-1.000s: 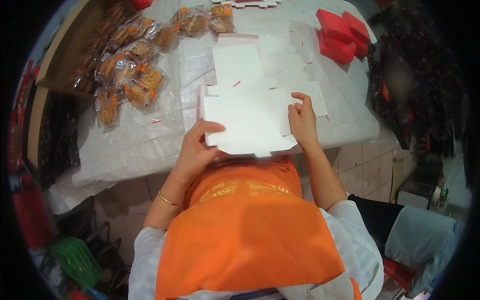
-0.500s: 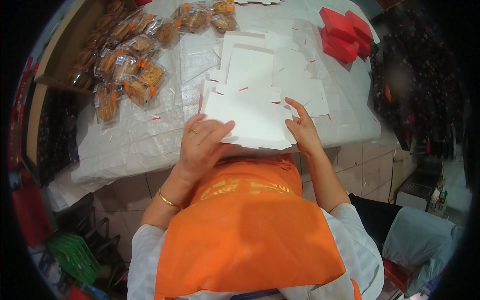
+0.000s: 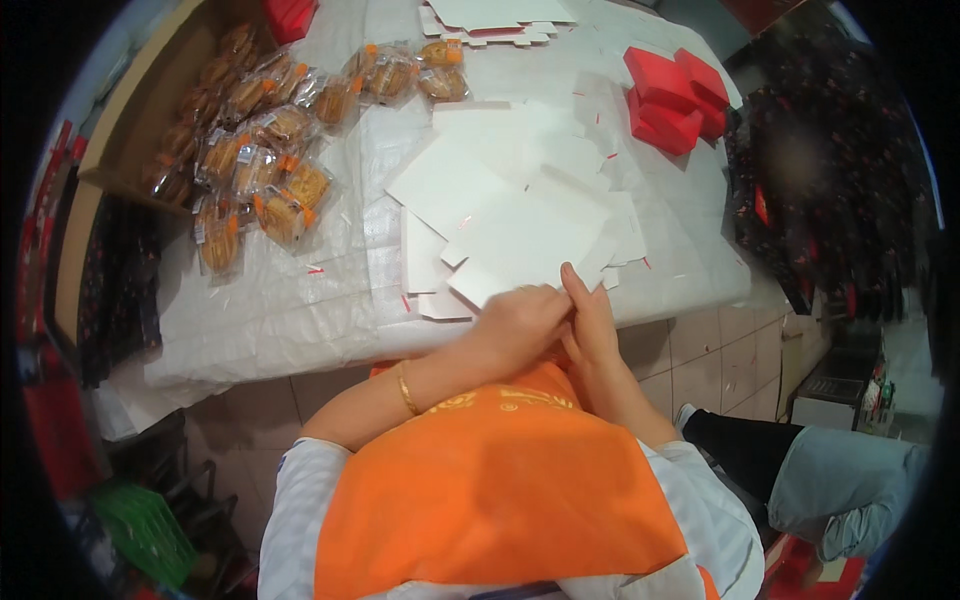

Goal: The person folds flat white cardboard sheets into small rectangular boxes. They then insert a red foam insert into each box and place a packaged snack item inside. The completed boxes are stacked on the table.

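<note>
The top card (image 3: pixel 535 215) has turned diagonally over other cards (image 3: pixel 425 255) on the surface (image 3: pixel 690 235); the left hand (image 3: pixel 522 325) has joined the right hand (image 3: pixel 595 325) at its near edge. Whether fingers grip, I cannot tell.

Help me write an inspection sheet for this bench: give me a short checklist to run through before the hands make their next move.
1. Top white carton blank lying flat, unfolded: ok.
2. Top blank squared with the white blanks beneath: not ok; it sits askew.
3. Left hand and right hand gripping the blank: cannot tell; they meet at its near edge, fingers partly hidden.
4. Clear-wrapped pastries apart from the blanks: ok, off to the left.
5. Red boxes apart from the blanks: ok, at the far right.
6. Scraps off the table covering: not ok; several red slivers lie there.
</note>
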Tool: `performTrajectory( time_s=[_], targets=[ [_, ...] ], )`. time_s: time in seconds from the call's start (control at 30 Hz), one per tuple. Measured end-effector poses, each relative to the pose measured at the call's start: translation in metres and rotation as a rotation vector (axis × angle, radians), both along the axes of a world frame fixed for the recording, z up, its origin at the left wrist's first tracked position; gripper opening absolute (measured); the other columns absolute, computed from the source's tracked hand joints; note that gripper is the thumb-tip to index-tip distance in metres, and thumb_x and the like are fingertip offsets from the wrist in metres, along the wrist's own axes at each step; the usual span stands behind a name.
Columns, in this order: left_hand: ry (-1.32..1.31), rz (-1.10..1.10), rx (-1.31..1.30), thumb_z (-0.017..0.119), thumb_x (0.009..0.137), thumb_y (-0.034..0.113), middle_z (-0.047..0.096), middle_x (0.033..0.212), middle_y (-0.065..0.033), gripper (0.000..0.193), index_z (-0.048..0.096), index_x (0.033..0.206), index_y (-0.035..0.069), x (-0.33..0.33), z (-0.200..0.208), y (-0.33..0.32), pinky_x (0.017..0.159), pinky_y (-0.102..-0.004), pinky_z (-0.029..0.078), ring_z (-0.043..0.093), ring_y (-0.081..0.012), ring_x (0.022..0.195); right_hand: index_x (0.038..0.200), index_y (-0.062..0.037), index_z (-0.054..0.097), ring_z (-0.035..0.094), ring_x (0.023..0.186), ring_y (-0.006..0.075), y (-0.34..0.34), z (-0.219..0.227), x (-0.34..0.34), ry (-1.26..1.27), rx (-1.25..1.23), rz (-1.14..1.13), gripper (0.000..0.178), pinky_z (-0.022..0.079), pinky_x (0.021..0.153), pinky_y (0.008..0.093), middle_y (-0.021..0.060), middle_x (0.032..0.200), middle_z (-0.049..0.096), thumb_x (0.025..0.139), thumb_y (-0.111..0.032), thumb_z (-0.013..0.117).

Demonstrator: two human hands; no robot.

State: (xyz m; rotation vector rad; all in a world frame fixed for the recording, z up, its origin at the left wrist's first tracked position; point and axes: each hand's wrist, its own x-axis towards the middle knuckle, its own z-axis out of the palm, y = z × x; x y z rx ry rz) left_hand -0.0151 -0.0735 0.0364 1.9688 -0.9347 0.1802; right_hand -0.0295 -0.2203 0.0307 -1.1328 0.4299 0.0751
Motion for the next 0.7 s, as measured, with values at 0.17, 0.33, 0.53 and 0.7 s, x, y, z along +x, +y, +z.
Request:
performTrajectory(
  time_s=[0.17,0.33,0.53,0.7],
  targets=[
    [-0.225,0.259,-0.192,0.065,0.08,-0.002,0.064,0.102,-0.0131,0.024,0.061,0.104,0.002,0.012,0.007,0.045,0.087,-0.0418,0.049,0.062,-0.0328,0.098,0.135,0.0048,0.047,0.061,0.108,0.0241,-0.059,-0.044,0.031,0.089,-0.281,-0.036,0.048,0.051,0.093,0.038,0.0138,0.123,0.061,0.091,-0.01,0.062],
    [0.153,0.761,-0.311,0.062,0.079,-0.005,0.037,0.151,-0.017,0.07,0.039,0.145,0.005,0.021,-0.007,0.157,0.112,-0.0388,0.031,0.037,-0.0289,0.14,0.13,0.006,0.053,0.063,0.106,0.0231,-0.125,-0.02,0.054,0.089,-0.287,0.199,0.045,0.053,0.092,0.0387,0.0135,0.118,0.065,0.088,-0.007,0.062],
    [0.255,0.11,-0.397,0.074,0.077,0.006,0.031,0.157,-0.022,0.108,0.006,0.159,0.02,0.013,0.039,0.142,0.117,-0.046,0.022,0.025,-0.0332,0.148,0.124,0.0061,0.059,0.063,0.102,0.02,-0.117,-0.005,0.097,0.105,-0.5,0.641,0.043,0.05,0.09,0.0323,0.0102,0.114,0.067,0.083,-0.008,0.059],
    [0.099,-0.192,-0.22,0.078,0.078,-0.001,0.058,0.129,-0.0223,0.108,0.008,0.158,0.018,0.005,0.061,0.114,0.096,-0.0447,0.048,0.058,-0.0335,0.118,0.123,0.0001,0.063,0.063,0.1,0.0193,-0.074,0.01,0.123,0.055,-0.936,1.028,0.041,0.049,0.088,0.032,0.0125,0.112,0.068,0.084,-0.01,0.058]
  ],
)
